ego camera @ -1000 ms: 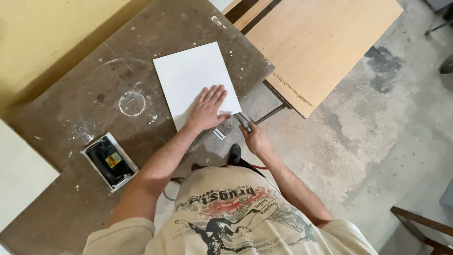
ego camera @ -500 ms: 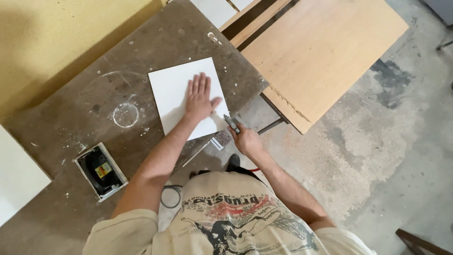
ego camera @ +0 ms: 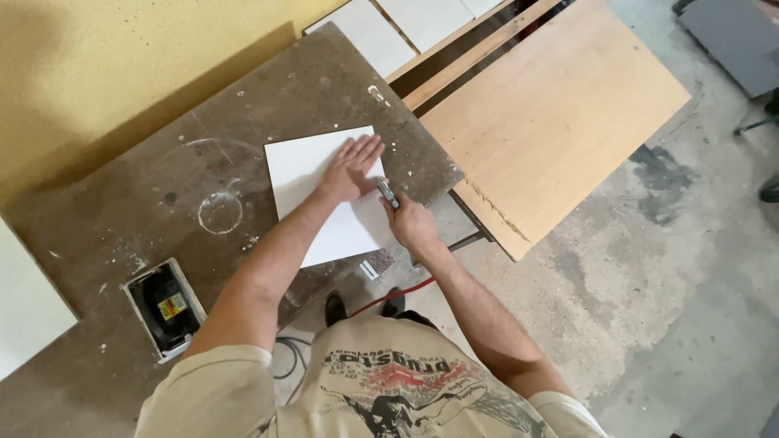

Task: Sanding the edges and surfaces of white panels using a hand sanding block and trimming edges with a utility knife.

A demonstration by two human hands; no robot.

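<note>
A white rectangular tile lies flat on a stained brown worktable. My left hand presses palm down on the tile's far right part, fingers spread. My right hand is closed around a small dark metal hand tool, whose tip rests at the tile's right edge, just beside my left hand's thumb.
An open metal box with a dark device inside sits at the table's near left. A light wooden board lies to the right. White tiles lie beyond the table. A red cable runs on the concrete floor by my feet.
My left hand has slid toward the tile's far right corner. My right hand with the tool has moved up along the tile's right edge. The camera view has shifted.
</note>
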